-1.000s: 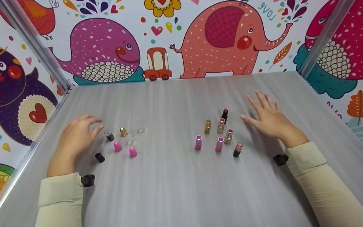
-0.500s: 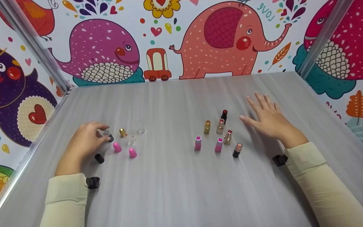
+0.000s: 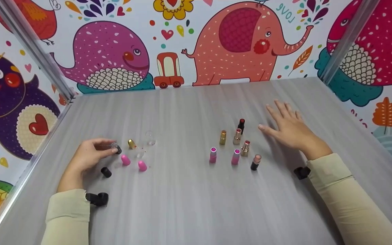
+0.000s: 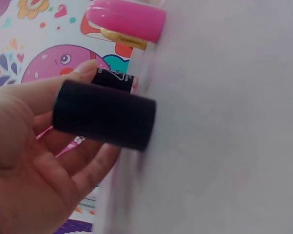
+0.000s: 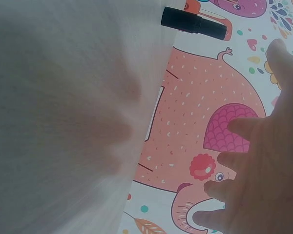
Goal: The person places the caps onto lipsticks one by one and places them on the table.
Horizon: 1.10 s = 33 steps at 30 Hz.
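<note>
My left hand (image 3: 88,154) pinches a lipstick cap (image 3: 118,149), black with a clear part, between thumb and fingers. In the left wrist view white lettering shows on that cap (image 4: 115,80), part hidden behind a plain black cap (image 4: 105,114) standing nearer the camera. Two pink caps (image 3: 125,160), a gold cap (image 3: 131,144) and clear caps (image 3: 151,139) stand just right of the left hand. My right hand (image 3: 289,127) is spread with straight fingers, holding nothing. Left of its thumb stands a black lipstick (image 3: 241,126) with a red tip.
Several uncapped lipsticks stand upright right of the table's middle, among them a gold one (image 3: 223,137), a pink one (image 3: 213,155) and a black one with a nude tip (image 3: 256,162). Walls with cartoon prints (image 3: 240,44) and metal corner posts (image 3: 29,47) border the grey table (image 3: 179,197).
My left hand has moved right and closed its thumb and fingers on the clear-and-black cap. The right hand and the lipsticks have stayed in place.
</note>
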Each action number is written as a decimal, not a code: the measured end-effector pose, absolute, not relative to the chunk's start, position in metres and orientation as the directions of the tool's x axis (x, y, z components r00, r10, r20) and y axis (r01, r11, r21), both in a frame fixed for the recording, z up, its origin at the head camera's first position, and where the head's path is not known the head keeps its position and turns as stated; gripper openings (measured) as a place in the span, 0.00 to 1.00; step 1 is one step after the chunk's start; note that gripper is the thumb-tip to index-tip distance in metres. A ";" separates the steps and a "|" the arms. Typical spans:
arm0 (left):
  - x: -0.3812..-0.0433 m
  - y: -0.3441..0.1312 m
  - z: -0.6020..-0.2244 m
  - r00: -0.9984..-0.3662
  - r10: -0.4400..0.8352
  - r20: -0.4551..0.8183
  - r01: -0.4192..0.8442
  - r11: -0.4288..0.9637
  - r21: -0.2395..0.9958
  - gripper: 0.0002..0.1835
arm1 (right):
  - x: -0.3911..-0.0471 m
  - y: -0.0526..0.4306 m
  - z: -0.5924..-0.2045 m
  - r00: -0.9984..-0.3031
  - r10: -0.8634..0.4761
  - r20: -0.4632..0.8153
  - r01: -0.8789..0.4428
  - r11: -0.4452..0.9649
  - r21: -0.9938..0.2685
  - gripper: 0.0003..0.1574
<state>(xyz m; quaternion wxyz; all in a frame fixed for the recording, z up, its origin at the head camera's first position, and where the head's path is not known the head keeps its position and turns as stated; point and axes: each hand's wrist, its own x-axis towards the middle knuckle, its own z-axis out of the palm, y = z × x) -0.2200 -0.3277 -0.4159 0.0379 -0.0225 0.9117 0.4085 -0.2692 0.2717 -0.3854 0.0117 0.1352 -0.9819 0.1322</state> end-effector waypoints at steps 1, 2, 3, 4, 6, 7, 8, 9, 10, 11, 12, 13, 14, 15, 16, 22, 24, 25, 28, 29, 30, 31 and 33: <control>-0.220 -0.328 -0.417 -0.996 -0.014 -0.092 -0.079 0.648 0.757 0.28 | -0.269 0.272 -0.385 -0.963 -0.263 0.060 -0.269 0.928 -0.257 0.57; -0.221 -0.329 -0.419 -0.995 -0.018 -0.096 -0.086 0.631 0.771 0.29 | -0.269 0.272 -0.385 -0.963 -0.262 0.061 -0.269 0.928 -0.257 0.57; -0.221 -0.328 -0.420 -0.995 -0.020 -0.097 -0.089 0.617 0.782 0.29 | -0.269 0.273 -0.385 -0.963 -0.261 0.061 -0.268 0.929 -0.256 0.57; -0.222 -0.329 -0.422 -0.995 -0.022 -0.098 -0.091 0.602 0.793 0.28 | -0.269 0.273 -0.385 -0.963 -0.261 0.060 -0.268 0.929 -0.255 0.57; -0.223 -0.327 -0.424 -0.995 -0.025 -0.097 -0.093 0.579 0.810 0.28 | -0.269 0.273 -0.385 -0.964 -0.259 0.060 -0.266 0.930 -0.252 0.57; -0.223 -0.327 -0.425 -0.995 -0.027 -0.097 -0.095 0.569 0.817 0.27 | -0.269 0.273 -0.385 -0.964 -0.259 0.060 -0.266 0.930 -0.252 0.57; -0.223 -0.327 -0.426 -0.995 -0.029 -0.094 -0.094 0.561 0.823 0.27 | -0.270 0.273 -0.385 -0.964 -0.259 0.057 -0.265 0.931 -0.252 0.57; -0.224 -0.326 -0.427 -0.995 -0.031 -0.091 -0.093 0.551 0.829 0.26 | -0.270 0.273 -0.385 -0.964 -0.260 0.055 -0.265 0.931 -0.251 0.57; -0.224 -0.326 -0.428 -0.996 -0.033 -0.088 -0.092 0.538 0.838 0.26 | -0.270 0.272 -0.385 -0.964 -0.261 0.053 -0.266 0.931 -0.251 0.58; -0.224 -0.326 -0.429 -0.996 -0.037 -0.085 -0.091 0.531 0.842 0.26 | -0.270 0.272 -0.385 -0.964 -0.262 0.052 -0.267 0.930 -0.252 0.57; -0.224 -0.326 -0.430 -0.996 -0.040 -0.082 -0.091 0.521 0.849 0.27 | -0.270 0.272 -0.385 -0.963 -0.263 0.051 -0.267 0.930 -0.252 0.57; -0.225 -0.326 -0.431 -0.996 -0.043 -0.078 -0.089 0.514 0.853 0.27 | -0.270 0.272 -0.385 -0.963 -0.264 0.050 -0.268 0.930 -0.252 0.57; -0.224 -0.326 -0.431 -0.996 -0.047 -0.074 -0.088 0.506 0.858 0.27 | -0.270 0.272 -0.385 -0.963 -0.264 0.048 -0.268 0.930 -0.252 0.57; -0.224 -0.326 -0.432 -0.996 -0.054 -0.072 -0.089 0.499 0.862 0.28 | -0.269 0.272 -0.384 -0.963 -0.265 0.047 -0.268 0.930 -0.251 0.57; -0.224 -0.327 -0.432 -0.996 -0.061 -0.068 -0.090 0.495 0.864 0.28 | -0.269 0.272 -0.384 -0.963 -0.266 0.047 -0.269 0.930 -0.250 0.57; -0.221 -0.329 -0.433 -0.993 -0.100 -0.055 -0.099 0.510 0.855 0.29 | -0.271 0.272 -0.386 -0.961 -0.272 0.046 -0.275 0.930 -0.245 0.57; -0.221 -0.328 -0.433 -0.993 -0.110 -0.053 -0.103 0.523 0.846 0.28 | -0.271 0.273 -0.387 -0.961 -0.272 0.046 -0.275 0.929 -0.249 0.57; -0.221 -0.328 -0.433 -0.992 -0.113 -0.051 -0.104 0.530 0.842 0.28 | -0.271 0.273 -0.388 -0.961 -0.273 0.048 -0.276 0.928 -0.249 0.57; -0.222 -0.328 -0.433 -0.992 -0.118 -0.048 -0.105 0.545 0.832 0.27 | -0.271 0.273 -0.389 -0.961 -0.271 0.048 -0.274 0.928 -0.253 0.57; -0.222 -0.328 -0.433 -0.992 -0.118 -0.045 -0.103 0.547 0.831 0.27 | -0.272 0.273 -0.389 -0.961 -0.271 0.048 -0.274 0.928 -0.253 0.56; -0.222 -0.328 -0.434 -0.992 -0.117 -0.043 -0.100 0.546 0.832 0.27 | -0.272 0.273 -0.389 -0.961 -0.272 0.046 -0.274 0.927 -0.254 0.56; -0.223 -0.329 -0.434 -0.993 -0.114 -0.039 -0.095 0.544 0.833 0.27 | -0.272 0.273 -0.389 -0.961 -0.273 0.046 -0.276 0.926 -0.256 0.56; -0.223 -0.329 -0.435 -0.993 -0.111 -0.033 -0.088 0.537 0.839 0.27 | -0.272 0.272 -0.389 -0.960 -0.277 0.047 -0.279 0.923 -0.265 0.55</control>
